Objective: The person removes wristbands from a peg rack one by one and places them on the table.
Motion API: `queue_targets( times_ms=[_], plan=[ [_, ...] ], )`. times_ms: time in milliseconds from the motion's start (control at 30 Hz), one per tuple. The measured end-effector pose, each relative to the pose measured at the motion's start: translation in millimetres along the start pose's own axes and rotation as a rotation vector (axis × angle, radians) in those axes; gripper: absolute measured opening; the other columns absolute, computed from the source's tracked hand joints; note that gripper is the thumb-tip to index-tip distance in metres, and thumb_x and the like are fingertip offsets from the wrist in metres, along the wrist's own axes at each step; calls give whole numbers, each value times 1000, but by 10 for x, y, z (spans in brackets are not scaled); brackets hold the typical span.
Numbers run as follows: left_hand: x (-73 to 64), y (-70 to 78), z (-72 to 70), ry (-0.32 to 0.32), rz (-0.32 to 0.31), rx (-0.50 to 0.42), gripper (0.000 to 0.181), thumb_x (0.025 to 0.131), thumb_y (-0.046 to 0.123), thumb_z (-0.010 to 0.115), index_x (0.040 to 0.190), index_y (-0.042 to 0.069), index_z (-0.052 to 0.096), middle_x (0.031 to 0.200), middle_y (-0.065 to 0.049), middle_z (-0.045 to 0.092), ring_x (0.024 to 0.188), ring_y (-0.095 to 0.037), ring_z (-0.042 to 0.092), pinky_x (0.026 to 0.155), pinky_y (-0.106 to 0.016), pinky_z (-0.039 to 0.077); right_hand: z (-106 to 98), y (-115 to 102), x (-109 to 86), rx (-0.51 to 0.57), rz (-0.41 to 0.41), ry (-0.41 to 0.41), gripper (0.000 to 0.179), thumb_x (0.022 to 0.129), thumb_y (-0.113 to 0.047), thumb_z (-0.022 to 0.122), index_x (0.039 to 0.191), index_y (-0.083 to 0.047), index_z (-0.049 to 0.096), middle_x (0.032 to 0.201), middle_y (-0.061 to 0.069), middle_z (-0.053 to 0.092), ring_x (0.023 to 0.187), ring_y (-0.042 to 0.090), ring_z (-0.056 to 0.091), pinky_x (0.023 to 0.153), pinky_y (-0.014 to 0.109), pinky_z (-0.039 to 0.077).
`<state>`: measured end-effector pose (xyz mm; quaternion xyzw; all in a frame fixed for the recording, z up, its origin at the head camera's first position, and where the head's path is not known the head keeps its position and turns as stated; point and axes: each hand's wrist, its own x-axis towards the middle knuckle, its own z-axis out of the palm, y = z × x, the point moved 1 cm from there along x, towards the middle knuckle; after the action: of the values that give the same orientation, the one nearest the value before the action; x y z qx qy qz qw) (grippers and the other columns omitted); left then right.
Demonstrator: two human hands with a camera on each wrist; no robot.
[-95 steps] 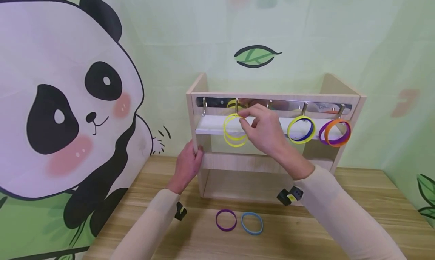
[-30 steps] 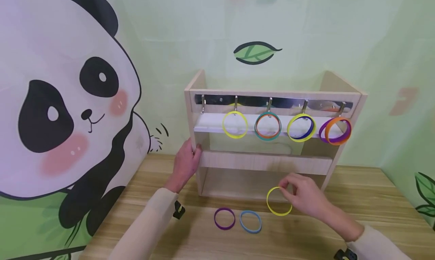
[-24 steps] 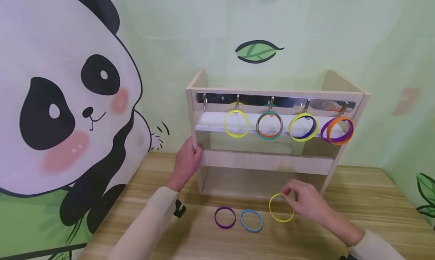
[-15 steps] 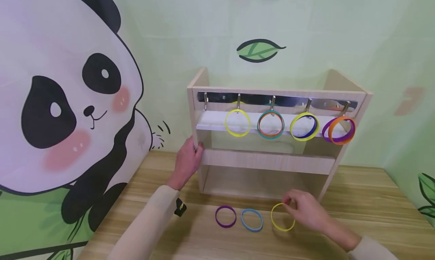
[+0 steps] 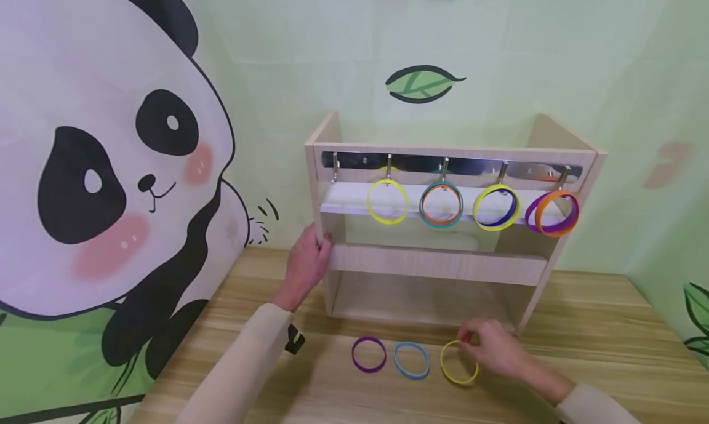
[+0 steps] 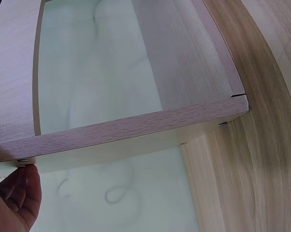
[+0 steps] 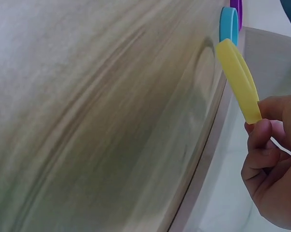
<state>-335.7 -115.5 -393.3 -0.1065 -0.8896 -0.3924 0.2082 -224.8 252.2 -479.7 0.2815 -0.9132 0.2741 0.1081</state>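
Note:
My right hand [image 5: 495,348] pinches a yellow silicone wristband [image 5: 460,381] between thumb and fingers, low over the table. In the right wrist view the yellow band [image 7: 238,79] is tilted, its near end between the fingertips. To its left on the table lie a light blue wristband [image 5: 412,377] and a purple wristband [image 5: 368,370]. With my left hand [image 5: 306,261] I grip the left side panel of a small wooden shelf [image 5: 437,263]; in the left wrist view the fingers [image 6: 32,193] meet the panel's edge.
Metal hooks line the shelf's top rail [image 5: 410,161]. A yellow band [image 5: 387,223], a teal band with an orange one [image 5: 440,226], a yellow band with a blue one [image 5: 496,228], and an orange band with a purple one [image 5: 558,233] hang there. The leftmost hook [image 5: 335,168] is bare.
My right hand has taken one of two yellow wristbands off the second hook and lowered it to the table, right of the blue one. My left hand has stayed on the shelf's side.

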Motion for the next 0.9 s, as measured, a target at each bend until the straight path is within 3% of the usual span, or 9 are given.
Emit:
queue_targets(
  times_ms=[267, 567, 900],
  plan=[
    [-4, -4, -14, -2, 4, -9, 41, 109, 29, 44, 135, -1, 57, 127, -25, 64, 115, -40, 66, 95, -59, 59, 52, 57, 40, -17, -14, -40, 12, 85, -1, 81, 84, -11, 74, 82, -5, 73, 78, 9, 68, 72, 31, 58],
    [-10, 2, -10, -3, 18, -7, 40, 109, 28, 45, 133, -1, 57, 126, -25, 64, 114, -41, 66, 93, -59, 59, 104, 77, 107, -47, 17, -109, 10, 85, -2, 81, 87, -10, 75, 87, -1, 75, 81, 16, 71, 76, 33, 60],
    [-24, 3, -21, 0, 33, -11, 43, 108, 27, 44, 138, -3, 56, 127, -26, 64, 112, -42, 67, 91, -59, 60, 93, 64, 108, -56, 51, -119, 9, 86, -3, 81, 90, -10, 77, 91, -1, 76, 86, 19, 72, 79, 35, 61]
  ],
)
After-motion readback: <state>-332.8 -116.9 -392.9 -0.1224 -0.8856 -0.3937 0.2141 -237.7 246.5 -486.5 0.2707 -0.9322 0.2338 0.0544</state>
